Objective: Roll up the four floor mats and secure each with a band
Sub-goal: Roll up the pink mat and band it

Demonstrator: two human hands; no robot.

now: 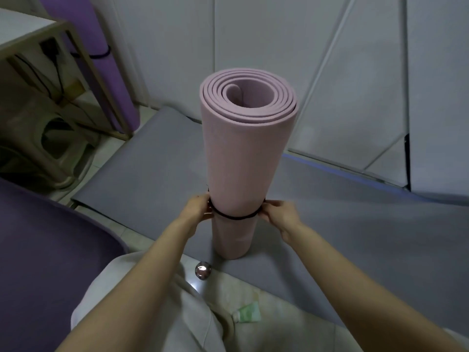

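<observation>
The fingers [207, 205] of the left hand [196, 210] and those of the right hand [279, 214] pinch a thin black band [236, 217] on opposite sides of a rolled pink mat [250, 153]. Both sets of fingers are curled in against the roll and grip the band. The band circles the roll on its lower part, well above the base, and sags a little at the front.

The pink mat stands upright on its end, its spiral of layers facing the camera (the wide lens makes the top look broader than the bottom). Its base rests on a grey mat [152, 174] spread flat on the floor. Both bare forearms reach in from the lower edge of the view, above the person's pale clothing [152, 313].

Near the base of the roll a shiny metal ball [203, 270] lies on the floor, and a small green tube [247, 312] lies closer to the person. A dark purple mat [38, 237] lies to the left.

Farther back, a purple mat [101, 47], rolled and ringed by its own dark band [101, 56], leans upright against the white wall beside a wooden desk [25, 34]. A plastic stool [58, 138] sits under the desk.
</observation>
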